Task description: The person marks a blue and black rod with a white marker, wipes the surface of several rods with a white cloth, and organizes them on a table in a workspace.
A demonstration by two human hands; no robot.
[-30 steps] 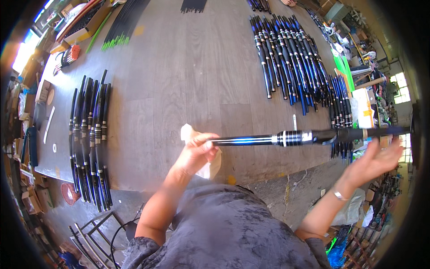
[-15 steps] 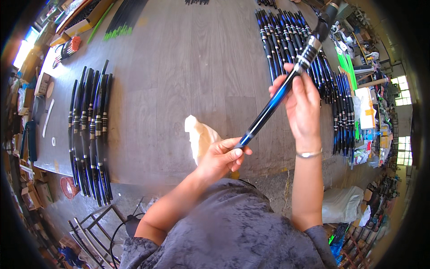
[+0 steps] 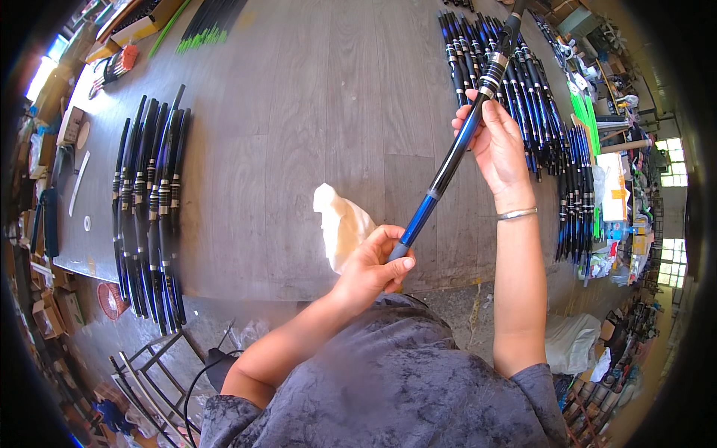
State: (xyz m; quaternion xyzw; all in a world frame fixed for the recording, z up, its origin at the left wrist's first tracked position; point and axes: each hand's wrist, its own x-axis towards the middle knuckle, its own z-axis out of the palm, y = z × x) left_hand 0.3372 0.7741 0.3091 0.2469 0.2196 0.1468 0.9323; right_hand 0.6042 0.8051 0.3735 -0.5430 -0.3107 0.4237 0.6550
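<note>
A black and blue fishing rod (image 3: 452, 165) slants across in front of me, its thick dark handle end pointing to the far right. My left hand (image 3: 377, 261) pinches the near grey end between thumb and fingers. Farther up, my right hand (image 3: 499, 142), with a bracelet at its wrist, is closed round the rod just below the silver and black ringed fitting. A blue stretch of rod runs between the left hand and a grey collar. Beside the left hand, a pale cloth (image 3: 343, 228) lies crumpled on the table, partly covered by that hand.
Several similar rods lie in a bundle (image 3: 151, 201) at the left of the wooden table (image 3: 299, 149). A larger pile of rods (image 3: 534, 112) lies at the right. Thin black rods with green ends (image 3: 202, 37) rest at the far left. A metal frame (image 3: 157, 373) stands below.
The rod stands steeper, its far end swung left. A longer blue stretch now shows between the left hand and the collar. The right hand remains near the ringed fitting.
</note>
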